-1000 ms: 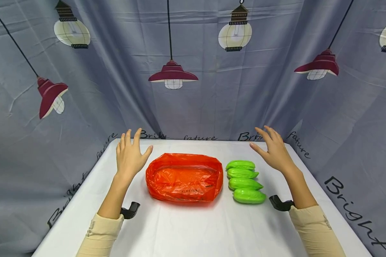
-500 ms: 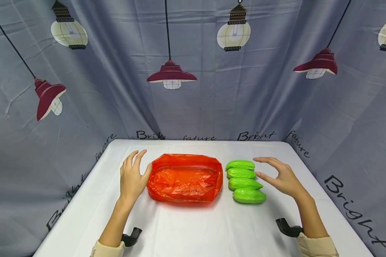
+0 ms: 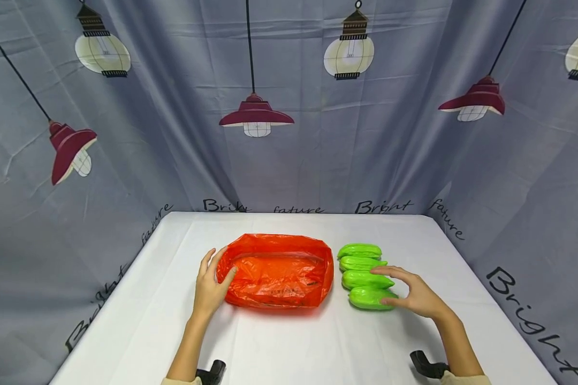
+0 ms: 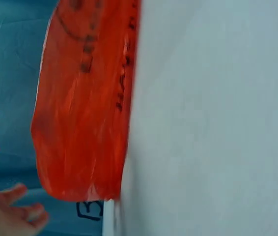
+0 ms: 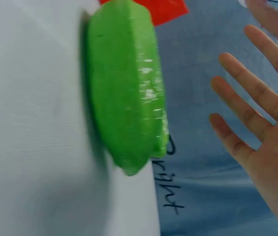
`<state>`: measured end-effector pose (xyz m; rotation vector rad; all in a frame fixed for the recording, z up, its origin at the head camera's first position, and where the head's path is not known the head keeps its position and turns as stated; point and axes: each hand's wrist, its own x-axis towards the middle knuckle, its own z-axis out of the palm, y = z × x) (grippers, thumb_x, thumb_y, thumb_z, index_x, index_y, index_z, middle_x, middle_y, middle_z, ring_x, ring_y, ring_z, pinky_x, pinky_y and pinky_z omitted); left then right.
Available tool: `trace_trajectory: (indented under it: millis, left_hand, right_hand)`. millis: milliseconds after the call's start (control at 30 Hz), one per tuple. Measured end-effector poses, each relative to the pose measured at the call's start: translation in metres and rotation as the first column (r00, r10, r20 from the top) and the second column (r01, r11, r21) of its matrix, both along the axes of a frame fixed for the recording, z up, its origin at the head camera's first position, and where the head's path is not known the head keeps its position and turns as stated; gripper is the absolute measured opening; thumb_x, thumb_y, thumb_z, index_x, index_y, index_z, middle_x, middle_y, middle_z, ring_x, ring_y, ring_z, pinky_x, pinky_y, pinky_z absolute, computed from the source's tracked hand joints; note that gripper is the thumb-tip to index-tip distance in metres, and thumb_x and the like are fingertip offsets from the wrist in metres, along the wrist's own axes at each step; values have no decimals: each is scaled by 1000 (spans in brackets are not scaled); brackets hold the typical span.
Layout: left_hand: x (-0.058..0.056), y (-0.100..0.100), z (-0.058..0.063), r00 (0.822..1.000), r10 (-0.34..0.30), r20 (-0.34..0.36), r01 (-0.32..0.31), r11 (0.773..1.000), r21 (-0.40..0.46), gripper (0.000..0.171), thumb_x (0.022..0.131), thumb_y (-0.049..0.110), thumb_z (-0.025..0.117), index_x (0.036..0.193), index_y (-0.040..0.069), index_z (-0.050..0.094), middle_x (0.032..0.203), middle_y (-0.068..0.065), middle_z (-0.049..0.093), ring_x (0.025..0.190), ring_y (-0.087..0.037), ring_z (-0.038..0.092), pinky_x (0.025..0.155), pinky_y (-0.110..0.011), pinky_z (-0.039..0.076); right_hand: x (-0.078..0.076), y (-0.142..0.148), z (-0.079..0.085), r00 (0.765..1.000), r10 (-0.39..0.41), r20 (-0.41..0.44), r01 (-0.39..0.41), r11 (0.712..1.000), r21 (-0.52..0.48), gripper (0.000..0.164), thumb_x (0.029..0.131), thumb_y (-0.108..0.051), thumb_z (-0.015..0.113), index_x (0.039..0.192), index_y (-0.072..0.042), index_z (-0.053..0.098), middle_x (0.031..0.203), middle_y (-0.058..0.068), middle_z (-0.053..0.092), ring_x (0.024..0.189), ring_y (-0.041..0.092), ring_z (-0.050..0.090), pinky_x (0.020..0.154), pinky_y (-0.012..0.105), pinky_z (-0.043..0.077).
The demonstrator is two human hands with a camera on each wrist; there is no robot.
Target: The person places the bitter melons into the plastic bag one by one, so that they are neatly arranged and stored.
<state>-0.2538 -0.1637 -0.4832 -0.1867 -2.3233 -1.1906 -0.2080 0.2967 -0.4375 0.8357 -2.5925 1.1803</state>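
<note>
A red plastic bag (image 3: 279, 297), its mouth spread wide, lies in the middle of the table. My left hand (image 3: 210, 293) is at its left end, thumb and fingers apart and overlapping the bag's edge in the head view. The left wrist view shows the bag's side wall with dark printing and relaxed fingertips (image 4: 16, 191) at lower left. To the bag's right, several bright green, ridged gourd-like vegetables with pointed tips lie in a column. My right hand (image 3: 423, 297), fingers spread, overlaps the right ends of the nearest vegetable (image 3: 365, 299) and the one behind it (image 3: 362, 279); nothing is gripped.
A white cloth covers the table (image 3: 289, 353). Behind and at both sides hangs a grey-blue curtain (image 3: 298, 171) printed with lamps and lettering. Black wrist mounts (image 3: 428, 366) sit on both forearms.
Both hands have come down and nearer: the left from beside the bag to its left edge, the right from beyond the vegetables to the nearest ones. Bag and vegetables stay put.
</note>
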Motion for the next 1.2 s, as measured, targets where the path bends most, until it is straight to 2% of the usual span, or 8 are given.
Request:
trace_trajectory:
  millis: [67,133,233,367,467,633,933,1200]
  left_hand:
    - [0,1,-5,999,11,42,-11,1000,4,56,84,32,67,135,22,48,142,-15,32,115,-45,44,86,-63,37]
    - [0,0,-10,997,16,69,-17,1000,8,59,83,35,67,137,24,46,143,-16,31,114,-47,45,85,-64,37]
    - [-2,-1,-17,997,2,83,-4,1000,31,61,82,37,67,138,26,44,143,-16,30,119,-46,40,89,-65,34]
    - [-7,-3,-26,993,-55,108,48,997,62,64,83,37,67,140,27,41,145,-17,27,125,-45,33,92,-66,29]
    - [-8,-5,-32,985,-97,145,88,994,65,66,83,37,67,141,27,37,146,-16,24,126,-46,30,92,-69,26]
    - [-6,-6,-35,976,-125,181,119,992,42,69,83,38,67,143,29,34,147,-15,22,127,-47,28,93,-69,25]
    - [-6,-8,-39,970,-120,209,122,993,4,72,81,40,67,143,31,32,148,-18,18,127,-50,25,92,-70,25]
    - [-5,-10,-45,970,-112,214,121,992,-32,72,82,38,67,144,29,31,147,-20,18,124,-54,27,90,-72,25]
  right_hand:
    - [1,-2,-2,999,-1,53,2,1000,-11,60,66,-9,82,121,-6,59,123,11,57,121,-1,36,94,57,30]
    - [-1,-3,-7,996,4,84,-2,1000,-23,63,65,-11,83,123,-7,58,125,11,55,122,-1,35,93,64,28]
    - [-8,1,-23,996,2,94,0,1000,-22,66,63,-12,84,124,-9,58,126,10,55,124,5,36,95,65,25]
    - [-17,6,-45,995,-9,99,9,1000,-3,68,62,-15,85,124,-15,58,127,7,55,126,24,38,98,64,20]
    - [-19,7,-54,995,-9,98,7,1000,25,68,62,-22,85,125,-20,58,127,1,55,122,35,40,98,62,24]
    - [-20,6,-60,998,-10,58,6,997,81,69,63,-29,84,126,-21,58,126,-6,56,121,30,43,95,57,32]
    - [-21,7,-65,998,55,-41,-49,991,128,56,69,-18,81,121,-13,61,122,2,59,115,25,48,96,43,32]
    - [-21,6,-69,998,64,-10,-63,991,121,51,65,3,77,114,-4,65,118,17,57,114,46,42,90,68,25]
